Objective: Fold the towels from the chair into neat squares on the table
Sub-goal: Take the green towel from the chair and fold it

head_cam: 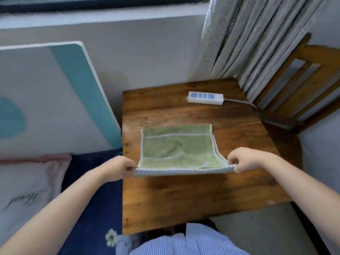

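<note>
A green towel with a pale border lies on the wooden table, its far edge flat on the wood. Its near edge is lifted off the surface. My left hand pinches the near left corner. My right hand pinches the near right corner. Between the two hands the towel is stretched taut. The wooden chair stands at the table's far right corner; I see no towels on the visible part of it.
A white power strip with a cable lies near the table's far edge. Grey curtains hang behind the table. A white and teal headboard, a pillow and dark blue bedding are to the left.
</note>
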